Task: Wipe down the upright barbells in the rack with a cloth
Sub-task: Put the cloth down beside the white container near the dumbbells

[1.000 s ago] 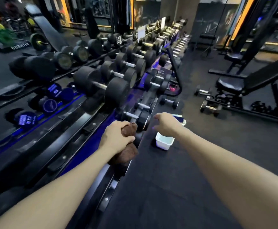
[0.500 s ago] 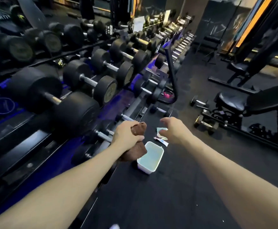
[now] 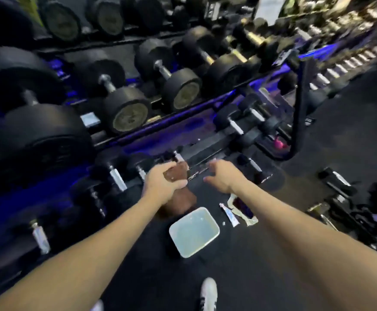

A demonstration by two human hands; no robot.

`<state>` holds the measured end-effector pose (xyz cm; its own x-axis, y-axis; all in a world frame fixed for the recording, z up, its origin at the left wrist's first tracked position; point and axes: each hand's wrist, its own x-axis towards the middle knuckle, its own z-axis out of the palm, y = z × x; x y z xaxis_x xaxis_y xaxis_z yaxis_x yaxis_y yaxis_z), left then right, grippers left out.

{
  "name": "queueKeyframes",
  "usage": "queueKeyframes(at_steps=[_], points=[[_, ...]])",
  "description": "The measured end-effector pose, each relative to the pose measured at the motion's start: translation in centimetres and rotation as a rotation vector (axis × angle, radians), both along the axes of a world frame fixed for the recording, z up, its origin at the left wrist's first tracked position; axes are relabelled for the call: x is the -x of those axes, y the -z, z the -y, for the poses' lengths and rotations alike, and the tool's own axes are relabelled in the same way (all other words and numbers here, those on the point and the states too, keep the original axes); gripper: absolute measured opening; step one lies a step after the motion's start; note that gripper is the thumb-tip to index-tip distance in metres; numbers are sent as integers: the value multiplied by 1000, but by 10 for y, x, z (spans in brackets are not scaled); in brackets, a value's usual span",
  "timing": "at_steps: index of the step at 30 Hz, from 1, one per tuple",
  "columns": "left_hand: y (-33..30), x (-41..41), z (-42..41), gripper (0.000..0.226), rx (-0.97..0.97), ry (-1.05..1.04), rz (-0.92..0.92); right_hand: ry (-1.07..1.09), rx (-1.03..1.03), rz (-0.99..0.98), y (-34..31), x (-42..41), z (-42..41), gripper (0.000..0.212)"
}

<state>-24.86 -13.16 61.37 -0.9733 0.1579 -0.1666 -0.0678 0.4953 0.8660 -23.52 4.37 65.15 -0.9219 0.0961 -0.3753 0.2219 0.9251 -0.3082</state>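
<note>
Dark rubber gym flooring (image 3: 239,277) runs along a blue-lit rack (image 3: 160,129) of black dumbbells (image 3: 127,102), though the view is blurred. Over it the left hand (image 3: 160,187) grips a bunched brown cloth (image 3: 178,194), fingers curled round it, near the low rack rail, while the right hand (image 3: 223,176) hovers beside it with loosely spread fingers holding nothing. Just below both hands 1 white tub (image 3: 194,232) sits on the floor, torn wrappers (image 3: 239,209) beside it and 1 white shoe (image 3: 209,292) nearer the camera.
</note>
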Motion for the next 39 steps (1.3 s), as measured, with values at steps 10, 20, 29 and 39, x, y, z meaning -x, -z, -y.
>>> queueKeyframes(at_steps=[10,20,29,39], points=[[30,-79,-28,56,-31,-588,96,-332,447,221,51,-2,-4,41],[86,-223,-57,29,-240,-1148,78,-599,673,694,117,-106,4,34],[151,-245,-95,45,-736,-1425,437,-743,671,750,171,-86,-4,29],[362,-198,-140,57,-1193,-1339,515,-506,638,1018,363,-12,-38,22]])
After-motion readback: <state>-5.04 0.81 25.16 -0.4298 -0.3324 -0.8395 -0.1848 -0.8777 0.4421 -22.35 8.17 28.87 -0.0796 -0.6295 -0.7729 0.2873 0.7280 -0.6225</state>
